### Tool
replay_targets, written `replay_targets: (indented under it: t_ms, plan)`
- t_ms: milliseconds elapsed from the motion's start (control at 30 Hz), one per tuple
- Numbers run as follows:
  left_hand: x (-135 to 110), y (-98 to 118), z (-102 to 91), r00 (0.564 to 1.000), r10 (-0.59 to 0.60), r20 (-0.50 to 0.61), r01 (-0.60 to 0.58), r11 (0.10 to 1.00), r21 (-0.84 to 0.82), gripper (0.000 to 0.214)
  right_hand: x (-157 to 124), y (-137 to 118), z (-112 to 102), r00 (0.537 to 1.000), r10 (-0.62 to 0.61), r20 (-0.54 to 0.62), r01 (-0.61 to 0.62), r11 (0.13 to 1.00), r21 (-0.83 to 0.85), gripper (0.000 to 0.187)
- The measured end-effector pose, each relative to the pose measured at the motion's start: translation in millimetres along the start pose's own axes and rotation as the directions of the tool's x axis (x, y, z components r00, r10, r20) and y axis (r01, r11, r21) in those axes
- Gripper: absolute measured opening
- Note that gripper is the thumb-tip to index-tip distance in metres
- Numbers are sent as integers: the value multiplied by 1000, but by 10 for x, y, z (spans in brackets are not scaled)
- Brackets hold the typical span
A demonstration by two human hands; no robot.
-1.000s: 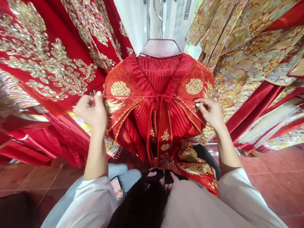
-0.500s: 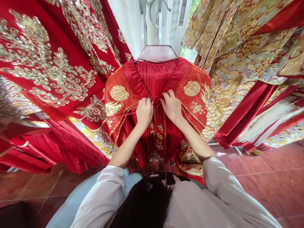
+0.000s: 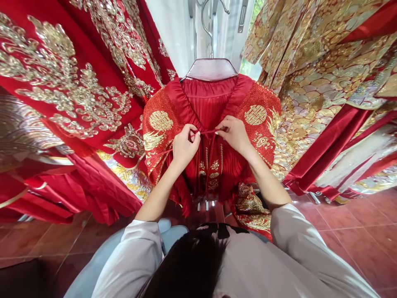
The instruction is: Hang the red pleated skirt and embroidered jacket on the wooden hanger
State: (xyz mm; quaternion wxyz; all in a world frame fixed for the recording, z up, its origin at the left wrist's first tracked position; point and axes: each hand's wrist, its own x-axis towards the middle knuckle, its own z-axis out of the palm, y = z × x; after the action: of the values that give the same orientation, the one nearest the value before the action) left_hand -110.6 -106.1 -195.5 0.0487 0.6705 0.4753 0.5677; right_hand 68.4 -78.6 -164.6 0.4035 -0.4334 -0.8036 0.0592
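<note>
A red garment with a gathered V-neck and gold embroidery on its shoulders hangs from a metal hanger in front of me. Thin red ties cross at the base of its neckline. Thumb and fingers of my left hand pinch a red drawstring left of the neckline's centre. On the other side, my right hand pinches the string too, and it runs taut between both hands. A loose length trails left from my left hand across the embroidered shoulder.
At the left hangs a red dress with silver-gold beading. Gold scale-patterned garments crowd the right side. Behind the hanger stands a white door frame. Red floor tiles show below, and a dark box-like shape sits at lower left.
My hands have moved slightly apart, and the string is now stretched between them. My left hand has turned so its thumb shows. The whole view has shifted slightly.
</note>
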Motion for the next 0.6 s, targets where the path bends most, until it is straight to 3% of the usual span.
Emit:
replay_targets:
  t_ms: [167, 300, 400, 467, 533, 600]
  plan:
    - [30, 105, -110, 996, -29, 87, 57, 942, -330, 15, -124, -24, -203, 993, 64, 98, -100, 899, 426, 10]
    - [48, 208, -155, 994, -37, 105, 78, 902, -424, 17, -163, -92, -266, 981, 138, 136, -192, 778, 597, 25]
    - [78, 260, -164, 995, -17, 101, 59, 900, -431, 17, -146, -124, -333, 945, 165, 283, -308, 737, 602, 26]
    - [111, 283, -150, 996, 14, 87, 25, 905, -425, 16, -128, -156, -378, 915, 159, 371, -352, 764, 541, 26]
    - [154, 300, -127, 997, 43, 61, -13, 906, -424, 16, -108, -200, -412, 921, 138, 364, -312, 822, 477, 30]
    - [208, 314, -119, 996, 73, 47, -45, 900, -434, 17, -80, -233, -442, 957, 110, 270, -219, 881, 419, 41]
